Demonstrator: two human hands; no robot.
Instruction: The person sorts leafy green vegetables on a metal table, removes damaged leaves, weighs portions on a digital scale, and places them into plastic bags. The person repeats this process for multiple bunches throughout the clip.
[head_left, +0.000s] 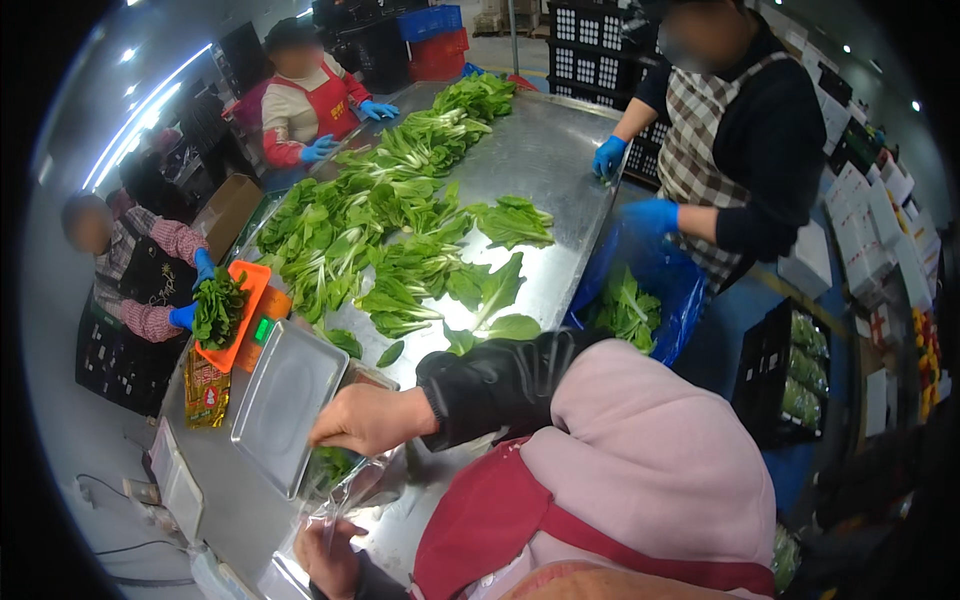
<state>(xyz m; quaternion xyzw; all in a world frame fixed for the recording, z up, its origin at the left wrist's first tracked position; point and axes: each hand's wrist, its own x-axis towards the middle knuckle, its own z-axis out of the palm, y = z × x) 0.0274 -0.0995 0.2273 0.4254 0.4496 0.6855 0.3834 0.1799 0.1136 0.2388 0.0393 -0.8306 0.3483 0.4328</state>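
Note:
My left hand (328, 555), bare, grips the edge of a clear plastic bag (341, 504) near the bottom of the view. Some leafy greens (330, 463) show at the bag, partly hidden beneath my right hand. My right hand (371, 420) is bare too, in a black sleeve, with fingers bunched and pointing down beside the rim of a metal weighing tray (289, 405). Whether it pinches anything is hidden. Beyond it, loose leafy green vegetables (405, 277) spread over a stainless steel table (532, 142).
An orange scale (266, 319) carries an orange tray (251, 300), where a blue-gloved co-worker (150, 277) holds greens. Another co-worker (319, 97) stands at the far left. A third co-worker (720, 142) is beside a blue bag-lined bin (682, 300). Crates (600, 45) are stacked behind.

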